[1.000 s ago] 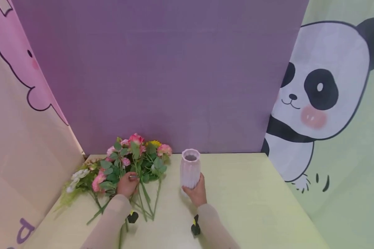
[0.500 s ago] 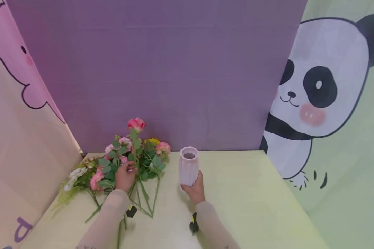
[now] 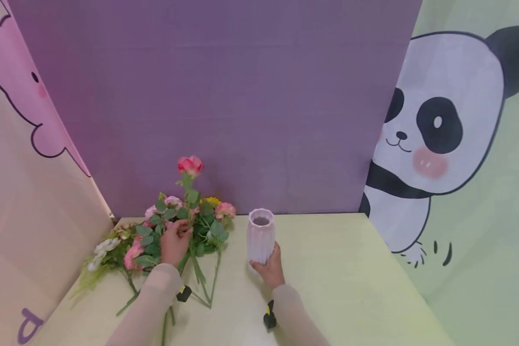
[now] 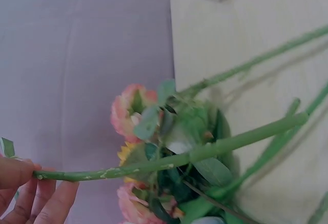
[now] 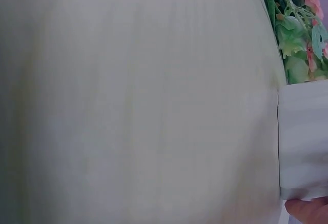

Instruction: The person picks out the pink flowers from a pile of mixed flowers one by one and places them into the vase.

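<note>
A pink flower (image 3: 191, 166) stands raised above the others in the head view, its leafy stem pinched between the thumb and fingers of my left hand (image 3: 174, 244). In the left wrist view the bare green stem (image 4: 154, 165) runs out from the fingers (image 4: 56, 203) across that frame. My right hand (image 3: 272, 270) grips the lower part of a pale pink fluted vase (image 3: 259, 242), which stands upright with its scalloped mouth up. The right wrist view shows only the vase's side (image 5: 305, 137) and a fingertip at its base.
More pink flowers (image 3: 134, 253), white flowers (image 3: 105, 247) and a yellow flower (image 3: 212, 200) lie heaped with leaves and crossing stems on the table's left. A purple backdrop (image 3: 242, 120) borders the back of the pale table (image 3: 350, 274). Printed curtains hang at both sides.
The pink flower has risen out of the heap as my left hand lifted a little, clear of the other blooms. My right hand still holds the vase in about the same place.
</note>
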Tool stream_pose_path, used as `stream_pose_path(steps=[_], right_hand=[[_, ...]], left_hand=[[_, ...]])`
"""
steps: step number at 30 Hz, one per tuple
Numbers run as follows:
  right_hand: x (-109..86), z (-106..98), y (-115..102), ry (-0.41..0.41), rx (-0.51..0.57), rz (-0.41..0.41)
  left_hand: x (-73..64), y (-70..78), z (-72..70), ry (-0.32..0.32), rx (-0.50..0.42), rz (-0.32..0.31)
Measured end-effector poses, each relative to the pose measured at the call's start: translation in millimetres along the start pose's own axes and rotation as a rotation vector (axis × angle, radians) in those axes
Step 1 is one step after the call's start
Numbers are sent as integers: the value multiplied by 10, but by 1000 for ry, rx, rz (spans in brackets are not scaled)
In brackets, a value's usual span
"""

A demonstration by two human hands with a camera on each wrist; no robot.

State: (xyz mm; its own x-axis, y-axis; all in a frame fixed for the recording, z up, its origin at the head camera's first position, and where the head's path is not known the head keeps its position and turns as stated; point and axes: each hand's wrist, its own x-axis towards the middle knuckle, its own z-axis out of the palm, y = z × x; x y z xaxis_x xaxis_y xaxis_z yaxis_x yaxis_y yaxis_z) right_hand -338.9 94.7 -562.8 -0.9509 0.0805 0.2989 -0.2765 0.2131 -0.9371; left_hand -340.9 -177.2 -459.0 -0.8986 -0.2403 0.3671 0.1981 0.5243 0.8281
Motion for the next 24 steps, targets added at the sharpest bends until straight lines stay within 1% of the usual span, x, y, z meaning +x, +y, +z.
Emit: stream_pose_path(steps=[3, 6, 8, 11, 14, 17, 18, 19, 21, 23, 24], right_hand=[[-14, 4, 27, 1, 2, 14], [-14, 4, 33, 4, 7, 33], [-8, -1, 29, 9, 3, 36], [-3, -19, -3, 2, -4, 34], [-49, -96, -217, -50, 26, 29], [-92, -206, -426, -122, 60, 42], [-98, -238, -474, -131, 61, 55], [-89, -264, -478, -133, 48, 65], [-52, -306, -471, -115, -1, 72], [-7, -342, -485, -66, -38, 55], [12, -356, -523, -34, -31, 44]], left_hand=[[-16, 76, 27, 20, -22, 8], [-19, 196, 37, 36, -56, 26], [-14, 291, 36, 31, -90, 30], [-13, 421, 37, -1, -151, 8], [-20, 516, 50, -27, -195, -16], [-28, 585, 66, -45, -235, -9], [-33, 603, 69, -50, -244, -1], [-40, 620, 69, -58, -252, 6], [-58, 657, 71, -67, -266, 18], [-82, 695, 75, -71, -269, 28], [-94, 713, 80, -73, -276, 29]])
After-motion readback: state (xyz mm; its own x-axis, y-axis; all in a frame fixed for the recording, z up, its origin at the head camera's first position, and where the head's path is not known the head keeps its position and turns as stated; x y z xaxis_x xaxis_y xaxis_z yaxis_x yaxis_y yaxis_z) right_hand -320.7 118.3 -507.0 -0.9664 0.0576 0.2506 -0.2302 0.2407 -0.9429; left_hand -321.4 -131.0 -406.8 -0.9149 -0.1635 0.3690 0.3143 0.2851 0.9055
